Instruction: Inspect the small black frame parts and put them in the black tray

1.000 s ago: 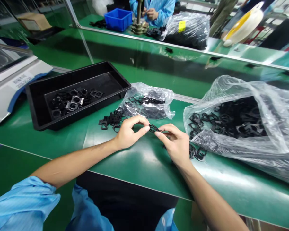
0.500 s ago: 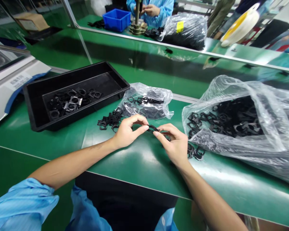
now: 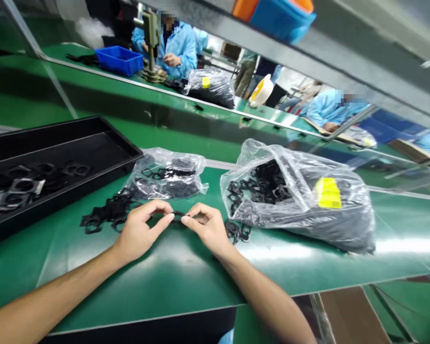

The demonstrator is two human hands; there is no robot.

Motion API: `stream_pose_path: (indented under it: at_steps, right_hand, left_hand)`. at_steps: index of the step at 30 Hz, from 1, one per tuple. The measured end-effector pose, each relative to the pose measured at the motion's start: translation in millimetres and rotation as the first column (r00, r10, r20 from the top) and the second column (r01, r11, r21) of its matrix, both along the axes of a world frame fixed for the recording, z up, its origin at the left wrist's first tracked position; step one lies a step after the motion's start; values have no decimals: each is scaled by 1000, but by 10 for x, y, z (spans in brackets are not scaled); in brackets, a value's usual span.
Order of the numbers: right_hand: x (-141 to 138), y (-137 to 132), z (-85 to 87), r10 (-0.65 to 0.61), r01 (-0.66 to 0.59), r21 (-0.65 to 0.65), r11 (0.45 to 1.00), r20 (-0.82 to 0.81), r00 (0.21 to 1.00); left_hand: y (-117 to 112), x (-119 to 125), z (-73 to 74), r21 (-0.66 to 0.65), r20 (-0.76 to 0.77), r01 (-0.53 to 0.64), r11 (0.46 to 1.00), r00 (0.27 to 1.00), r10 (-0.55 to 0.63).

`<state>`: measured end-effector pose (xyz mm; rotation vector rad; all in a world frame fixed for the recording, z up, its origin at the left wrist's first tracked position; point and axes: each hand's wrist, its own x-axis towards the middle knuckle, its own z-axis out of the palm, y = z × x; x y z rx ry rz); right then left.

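Between my two hands is a small black plastic part [image 3: 178, 213], seen nearly edge-on above the green table. My left hand [image 3: 139, 230] pinches its left end with thumb and fingertips. The thumb and fingers of my right hand [image 3: 208, 227] are closed on its right end. Left of my left hand lies a pile of black ring-shaped parts [image 3: 105, 213]. A few more loose black parts [image 3: 237, 231] lie just right of my right hand. Behind the hands rests a small clear bag [image 3: 168, 174] with similar black parts inside.
A black tray [image 3: 123, 160] holding black and some silvery parts stands at the left. On the right lies a large clear bag [image 3: 329, 224] of black parts with a yellow label. Across a divider, co-workers [image 3: 179, 50] sit near a blue bin [image 3: 119, 60]. A metal beam crosses overhead.
The view has swung right and upward, so the tray slides left and the overhead beam appears. Both hands still hold the black part, now closer together and tilted more edge-on.
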<state>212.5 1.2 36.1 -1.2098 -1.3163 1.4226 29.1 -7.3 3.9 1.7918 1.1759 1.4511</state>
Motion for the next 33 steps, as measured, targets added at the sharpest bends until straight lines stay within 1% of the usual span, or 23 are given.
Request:
stream_pose_path:
  at_steps: [3,6,8,9,11,13,14,16,18,19,21,24,27,30,33]
  right_hand:
    - [3,2,13,-27,7,-154,988,-132,991]
    - [16,20,4,-8,-57,-272,961,-232,973]
    - [23,34,-19,26,-98,-296,950,-238,971]
    - [23,37,-29,45,-105,-280,954,-212,976]
    - [20,32,-33,49,-69,-179,981,-110,993]
    - [17,12,-12,8,-8,-5,1000,2,1000]
    - [18,-1,5,-5,1,85,996,45,999]
    - [25,-27,36,9,-37,235,971,118,993]
    - [35,-43,43,30,-94,342,935,188,982]
    - [40,-47,35,22,-106,383,918,218,976]
    - [46,-46,7,-21,-94,443,892,249,968]
    - [52,-34,-24,-68,-72,496,866,259,964]
    - [58,-24,-9,-92,-74,549,833,269,959]
    - [56,-14,22,-77,-100,582,807,271,960]
    - [40,3,36,-70,-115,592,798,280,957]
  left_hand:
    - [8,0,-18,64,8,24,998,1000,-24]
    - [4,-18,-25,188,-76,84,979,995,-70]
    - [5,-35,-34,247,-111,80,966,992,-54]
    - [9,-43,-39,257,-116,62,964,993,-33]
    - [24,-56,-45,253,-111,36,967,994,-8]
    - [44,-64,-47,213,-96,33,977,995,-13]
    - [53,-65,-46,187,-85,34,982,996,-18]
    - [67,-63,-42,134,-57,22,991,998,-15]
    - [77,-57,-36,96,-29,11,995,1000,-9]
    - [80,-52,-35,83,-15,13,997,1000,-12]
    - [87,-44,-38,44,9,26,999,1000,-26]
    - [97,-34,-60,-49,54,49,998,997,-46]
    - [102,-33,-84,-105,125,85,991,990,-72]
    - [97,-37,-79,-57,152,111,992,983,-101]
    - [94,-38,-49,16,143,95,995,985,-96]
